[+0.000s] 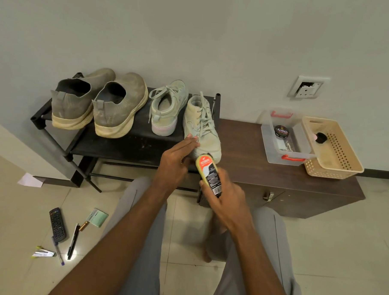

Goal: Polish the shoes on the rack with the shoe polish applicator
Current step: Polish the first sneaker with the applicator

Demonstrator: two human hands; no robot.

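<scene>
Pressure should stay light: right hand (226, 194) clamps the shoe polish applicator (208, 173) at the lace-up shoe (203, 130) toe; left hand (176, 163), fingers flat, steadies it.

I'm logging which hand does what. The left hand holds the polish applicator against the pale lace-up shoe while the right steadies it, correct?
Reversed. The head view shows the right hand holding the polish applicator against the pale lace-up shoe, while the left hand steadies it.

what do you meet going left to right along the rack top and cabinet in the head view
Grey knit slip-on shoe → second grey knit slip-on shoe → pale green laced sneaker → cream laced high-top shoe → clear plastic box with red latches → beige perforated plastic basket
</scene>
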